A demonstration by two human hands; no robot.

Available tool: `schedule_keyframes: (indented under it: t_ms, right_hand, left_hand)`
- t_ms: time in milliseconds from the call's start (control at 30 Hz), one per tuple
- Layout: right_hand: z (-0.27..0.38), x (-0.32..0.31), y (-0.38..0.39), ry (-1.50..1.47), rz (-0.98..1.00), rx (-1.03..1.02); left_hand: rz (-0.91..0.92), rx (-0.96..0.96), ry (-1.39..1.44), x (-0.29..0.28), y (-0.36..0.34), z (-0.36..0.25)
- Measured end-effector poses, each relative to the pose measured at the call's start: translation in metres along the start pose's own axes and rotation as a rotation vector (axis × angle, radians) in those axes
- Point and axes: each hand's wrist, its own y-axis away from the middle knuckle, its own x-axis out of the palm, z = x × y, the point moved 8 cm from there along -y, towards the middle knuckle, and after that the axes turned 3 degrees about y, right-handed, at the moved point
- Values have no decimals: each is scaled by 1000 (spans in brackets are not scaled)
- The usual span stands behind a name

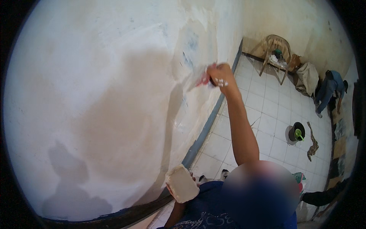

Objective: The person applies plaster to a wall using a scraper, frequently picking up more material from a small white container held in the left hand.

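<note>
My right hand (pixel 222 79) reaches up to the wall, its fingers closed round a putty knife (pixel 203 81) with red at its grip. The thin blade looks laid against the plaster, though it is slightly blurred. White spots dot the back of that hand. Low beside the wall, my left hand (pixel 170 189) supports a pale rectangular tub or board (pixel 182 184) whose upper face is covered in off-white paste; most of these fingers are hidden behind it. The wall (pixel 126 84) carries whitish smears, tan damp-looking areas and bluish bare patches.
A blue-grey skirting band (pixel 200 143) edges the white tiled floor (pixel 267 101). Farther off stand a chair (pixel 277 53) with items on it, a sack (pixel 306 78), a black bucket (pixel 292 133) with a green dipper, and a rag (pixel 312 147). Another person (pixel 331 87) bends at the right.
</note>
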Motion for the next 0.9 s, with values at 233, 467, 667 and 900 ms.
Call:
schedule_keyframes:
  t_ms: [233, 467, 667, 900]
  right_hand:
    - [-141, 22, 9, 532, -180, 133]
    - [-98, 49, -26, 315, -180, 117]
    - [58, 14, 13, -202, -24, -64]
    - [-33, -6, 56, 140, 69, 123]
  left_hand:
    - [51, 80, 40, -12, -7, -6]
    - [-16, 48, -63, -16, -8, -10]
    - [45, -27, -114, -43, -11, -19]
    - [86, -45, 36, 3, -17, 0]
